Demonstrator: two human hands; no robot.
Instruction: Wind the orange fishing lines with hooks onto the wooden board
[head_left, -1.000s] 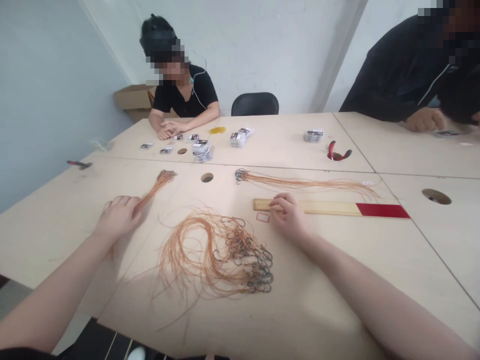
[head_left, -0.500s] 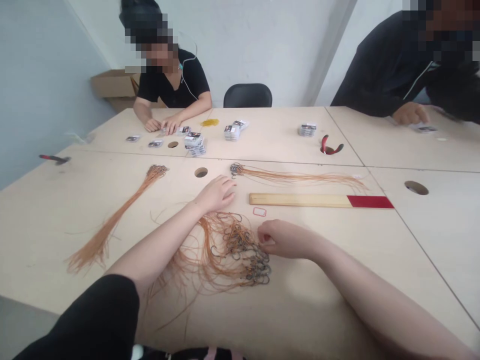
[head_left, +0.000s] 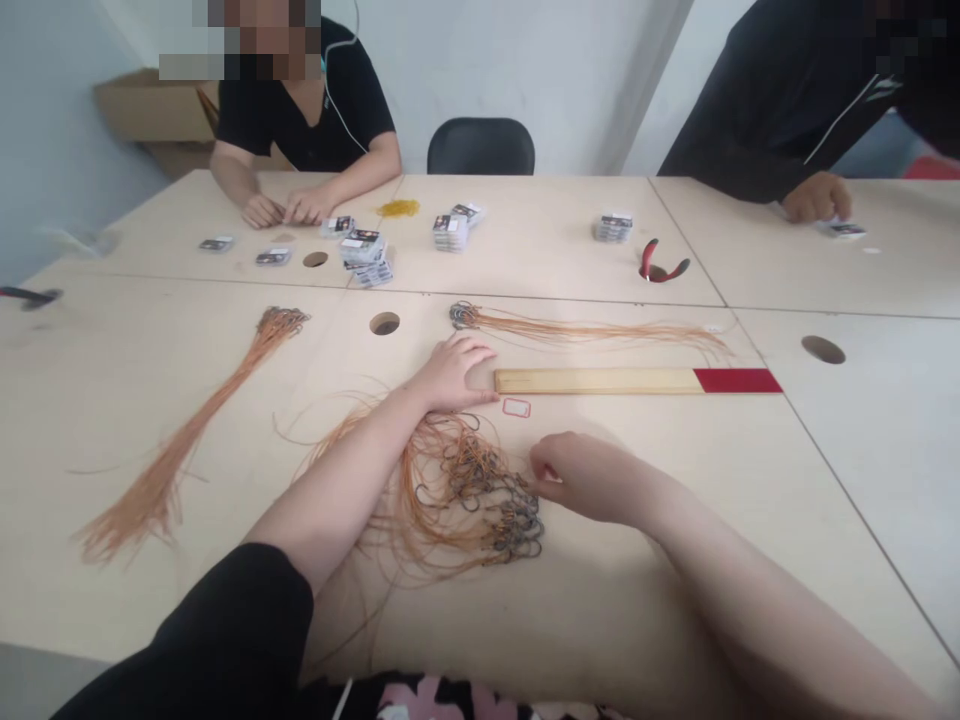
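My left hand [head_left: 455,377] is open over the table, thumb and fingers spread around the left end of a wooden strip [head_left: 596,381] with a red end. Below it lies a loose tangle of fish hooks [head_left: 510,515] on orange lines [head_left: 411,490]. My right hand [head_left: 581,475] is closed, its fingers curled into a pinch at the right edge of the hooks. Whatever sits between those fingertips is too small to make out. Just past my left thumb lies a small red-bordered label [head_left: 517,407].
A bundle of lined hooks [head_left: 217,405] lies left, another bundle [head_left: 592,331] beyond the strip. Red-handled pliers [head_left: 660,265] stand in a table hole. Two people sit opposite, with stacked small packs [head_left: 365,255] and yellow strands [head_left: 397,208] on their side.
My left hand has shifted right toward the strip's end, and its thumb and fingers have spread. My right hand stays at the hooks' edge. The view has tilted down slightly.
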